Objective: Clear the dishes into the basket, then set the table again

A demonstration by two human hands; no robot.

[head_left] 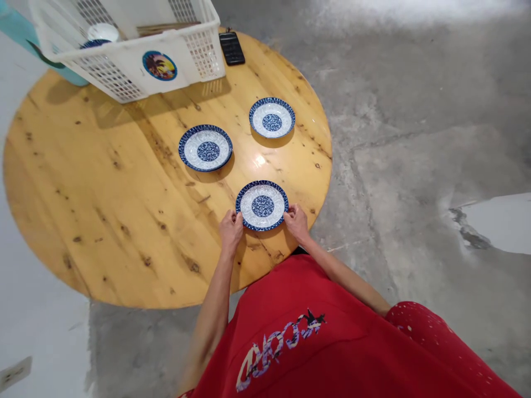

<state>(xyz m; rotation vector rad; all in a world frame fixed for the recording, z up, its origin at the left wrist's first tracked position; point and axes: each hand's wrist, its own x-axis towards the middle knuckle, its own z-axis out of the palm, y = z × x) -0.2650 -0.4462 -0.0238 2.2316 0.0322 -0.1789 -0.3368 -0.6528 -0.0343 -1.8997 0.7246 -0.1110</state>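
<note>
A blue and white patterned plate (262,205) is at the near edge of the round wooden table, held by its rim from both sides. My left hand (231,229) grips the left rim with the thumb on top. On the opposite rim, my right hand (296,222) pinches the plate the same way. Whether the plate rests on the wood or is slightly raised, I cannot tell. Two matching plates lie farther off: a second plate (206,148) up and to the left, a third plate (272,118) up and to the right.
The round table (124,193) carries a white plastic basket (124,66) at its far side, with a white bowl (103,33) and thin sticks (168,27) inside. Beside it lies a black phone (232,48). A turquoise object (70,74) stands behind the basket, near the wall.
</note>
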